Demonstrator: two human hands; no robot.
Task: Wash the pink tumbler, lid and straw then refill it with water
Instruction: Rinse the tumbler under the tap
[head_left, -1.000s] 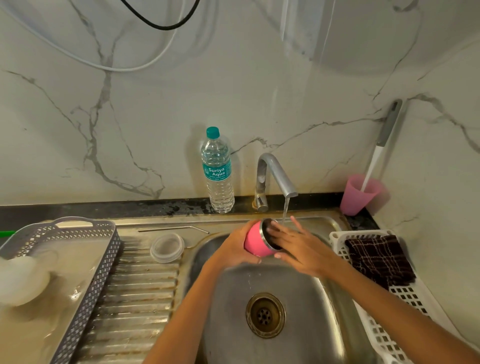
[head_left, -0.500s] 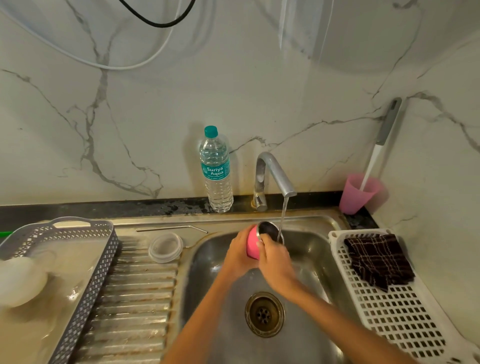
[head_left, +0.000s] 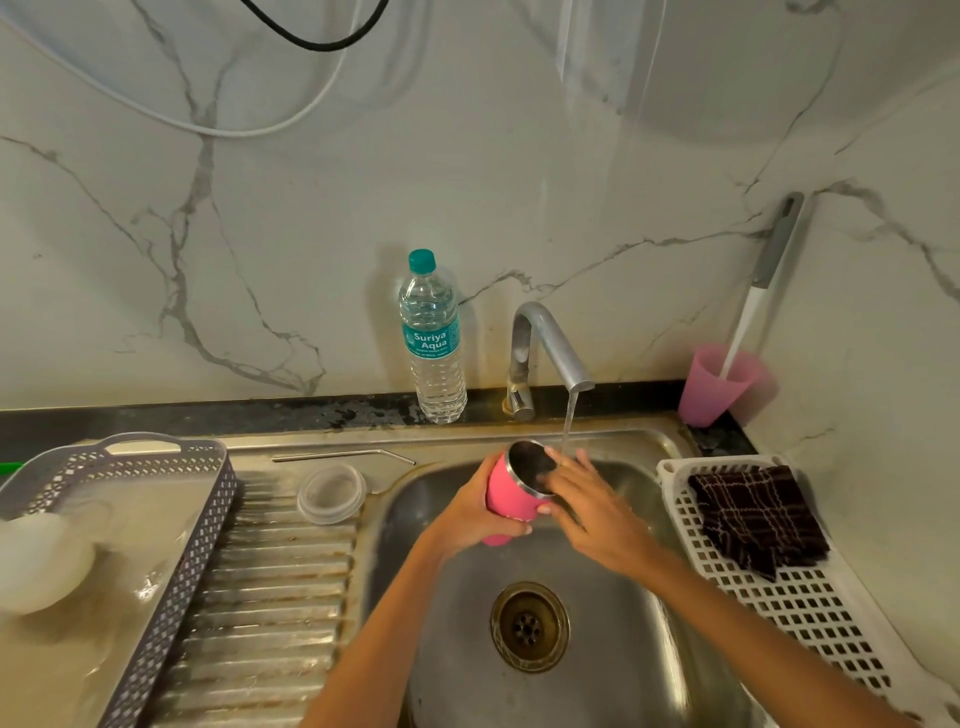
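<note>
- Your left hand (head_left: 470, 512) is wrapped around the pink tumbler (head_left: 511, 499) and holds it over the sink (head_left: 639, 670).
- The tumbler is tipped, with its open mouth up and to the right.
- Your right hand (head_left: 592, 512) is at the mouth. Its fingers are mostly straight and some reach inside the tumbler.
- Your two hands are close together, one on each side of the tumbler.
- It is dark inside the tumbler, so I cannot tell if there is water in it.
- The tap (head_left: 545, 343) is running. The water (head_left: 569, 421) falls right by the tumbler's rim, where your fingers are.
- The clear lid (head_left: 331, 492) lies flat on the draining board, left of the sink.
- The metal straw (head_left: 343, 455) lies just behind the lid.
- A water bottle (head_left: 435, 343) with a green cap stands by the wall. It is nearly full.
- A pink cup (head_left: 719, 384) stands in the right corner with a long brush (head_left: 763, 280) in it.
- The white basket (head_left: 810, 613) on the right holds a dark checked cloth (head_left: 753, 514).
- The grey basket (head_left: 176, 587) on the left holds something white and round (head_left: 36, 561).
</note>
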